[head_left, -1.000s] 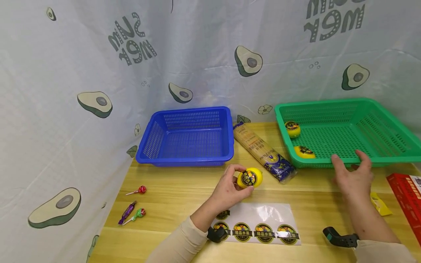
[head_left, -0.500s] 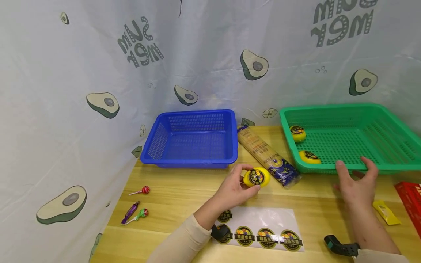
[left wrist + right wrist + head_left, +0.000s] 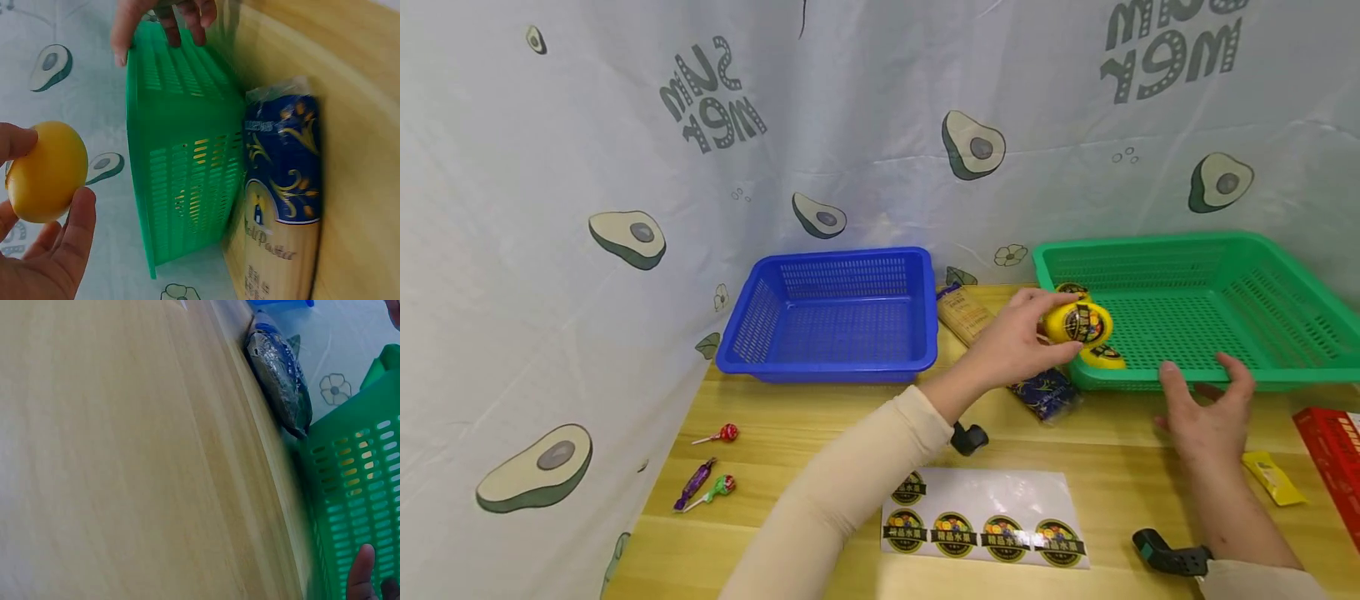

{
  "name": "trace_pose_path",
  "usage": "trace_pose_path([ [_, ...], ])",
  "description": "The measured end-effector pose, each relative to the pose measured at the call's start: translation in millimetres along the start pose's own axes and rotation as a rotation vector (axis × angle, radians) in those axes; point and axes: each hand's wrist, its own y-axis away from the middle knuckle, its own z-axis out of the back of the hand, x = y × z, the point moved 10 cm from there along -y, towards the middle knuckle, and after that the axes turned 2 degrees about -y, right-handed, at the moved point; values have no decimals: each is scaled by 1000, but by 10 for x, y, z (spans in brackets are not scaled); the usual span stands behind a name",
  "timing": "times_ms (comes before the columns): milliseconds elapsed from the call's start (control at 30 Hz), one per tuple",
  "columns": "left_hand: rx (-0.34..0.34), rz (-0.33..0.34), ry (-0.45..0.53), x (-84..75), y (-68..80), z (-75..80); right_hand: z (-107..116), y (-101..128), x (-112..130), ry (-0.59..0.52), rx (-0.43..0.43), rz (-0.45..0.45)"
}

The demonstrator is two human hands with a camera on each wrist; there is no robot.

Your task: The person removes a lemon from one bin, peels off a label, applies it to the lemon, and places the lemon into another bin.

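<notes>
My left hand (image 3: 1055,325) grips a yellow fruit (image 3: 1081,323) with a dark round sticker, held in the air over the front left corner of the green basket (image 3: 1195,250). The left wrist view shows the same yellow fruit (image 3: 45,172) between thumb and fingers, beside the green basket (image 3: 181,169). Two more stickered yellow fruits lie in the basket, one (image 3: 1108,357) near the front and one (image 3: 1070,288) mostly hidden behind the held fruit. My right hand (image 3: 1202,392) is spread open at the basket's front rim, and one fingertip (image 3: 361,575) shows by the wall.
A noodle packet (image 3: 964,310) lies between the green basket and an empty blue basket (image 3: 835,312). A sticker sheet (image 3: 985,521) lies at the front. Lollipops (image 3: 721,433) and a purple candy (image 3: 692,483) are at left. A red box (image 3: 1333,446) and a yellow sachet (image 3: 1270,479) are at right.
My left hand has carried the yellow fruit from the table's middle up and right, over the noodle packet to the green basket's corner. The right hand has stayed at the basket's front rim.
</notes>
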Motion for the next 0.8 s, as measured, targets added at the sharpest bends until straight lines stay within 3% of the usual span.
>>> trace_pose_path([
  [133,14,61,-131,-23,-343,-70,11,-17,-6,-8,-17,4],
  [300,14,116,-227,54,-589,-186,15,-20,2,13,-43,20],
  [567,-8,185,-375,180,-748,-329,20,-17,28,15,-55,52],
  [800,-4,215,-389,258,-764,-419,23,-12,29,31,-57,69],
])
